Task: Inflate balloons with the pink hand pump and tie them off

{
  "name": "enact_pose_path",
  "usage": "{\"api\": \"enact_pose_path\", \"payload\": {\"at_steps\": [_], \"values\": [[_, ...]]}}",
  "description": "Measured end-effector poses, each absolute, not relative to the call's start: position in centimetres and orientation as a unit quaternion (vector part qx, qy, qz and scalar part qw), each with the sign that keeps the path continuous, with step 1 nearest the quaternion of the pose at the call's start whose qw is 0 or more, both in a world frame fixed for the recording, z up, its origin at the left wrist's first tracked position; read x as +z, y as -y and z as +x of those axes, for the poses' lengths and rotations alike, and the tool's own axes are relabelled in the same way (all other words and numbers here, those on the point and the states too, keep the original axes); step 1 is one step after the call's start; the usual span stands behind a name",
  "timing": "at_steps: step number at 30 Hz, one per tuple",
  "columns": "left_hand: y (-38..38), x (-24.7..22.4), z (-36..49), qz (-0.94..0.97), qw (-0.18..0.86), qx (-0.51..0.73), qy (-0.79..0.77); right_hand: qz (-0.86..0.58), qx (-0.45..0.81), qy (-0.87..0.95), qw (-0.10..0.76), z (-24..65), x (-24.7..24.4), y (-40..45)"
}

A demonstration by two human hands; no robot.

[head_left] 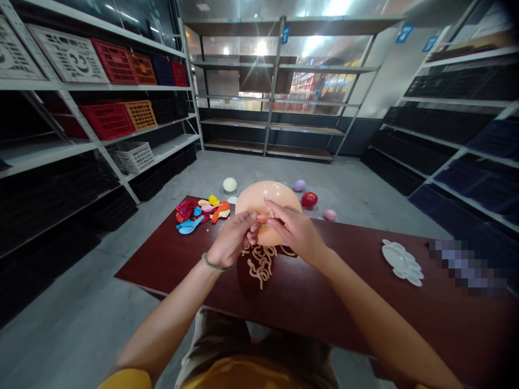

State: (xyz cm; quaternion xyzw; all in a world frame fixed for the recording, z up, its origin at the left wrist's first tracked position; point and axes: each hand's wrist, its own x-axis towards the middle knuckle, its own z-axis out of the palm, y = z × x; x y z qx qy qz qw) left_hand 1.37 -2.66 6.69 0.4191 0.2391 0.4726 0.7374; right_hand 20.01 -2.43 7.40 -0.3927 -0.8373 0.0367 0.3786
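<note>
Peach balloon (255, 196), one, is held by left hand (232, 237) and right hand (302, 229).

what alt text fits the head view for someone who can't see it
Two bare hands meet at the neck of an inflated peach balloon above a dark red table. On it lie tan strands, colourful uninflated balloons at left and a white scalloped tray at right; shelves stand beyond.

Large balloon (252, 200) glossy, smooth, rubbery; tabletop (168, 265) polished, wood-look; rack post (273, 92) metal; crates (107, 120) plastic.
</note>
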Motion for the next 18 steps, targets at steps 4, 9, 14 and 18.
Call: {"api": "enact_pose_path", "payload": {"at_steps": [4,9,14,18], "values": [[2.7,6.4,1.3,0.448,0.735,0.44,-0.254,-0.379,0.005,0.851,0.363,19.9,7.9,2.1],[2.6,6.2,0.7,0.49,0.722,0.398,-0.283,-0.39,-0.04,0.838,0.38,19.9,8.4,1.7],[2.9,6.2,0.5,0.536,0.69,0.376,-0.309,-0.381,-0.032,0.842,0.38,20.4,8.4,1.5],[3.0,6.0,0.7,0.512,0.677,0.419,-0.322,-0.39,-0.02,0.837,0.384,20.5,8.2,1.5]]}}
